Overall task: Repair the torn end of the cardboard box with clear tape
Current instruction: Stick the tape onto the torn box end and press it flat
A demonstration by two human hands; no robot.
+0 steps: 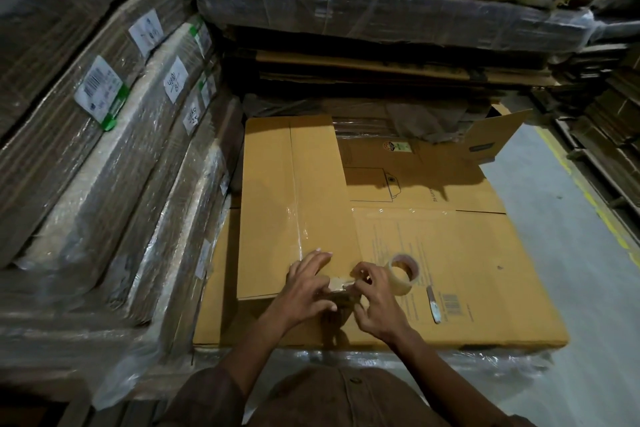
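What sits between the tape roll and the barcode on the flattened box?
In the head view, a small knife lies on the cardboard box, between the tape roll and the barcode, touching neither.

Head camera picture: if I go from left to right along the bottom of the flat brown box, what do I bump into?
Person's left hand → right hand → clear round tape roll → small pale-handled knife → printed black barcode.

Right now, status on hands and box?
Both hands, left and right, pinching the box's torn end. Tape roll and knife beside. Nothing blocking.
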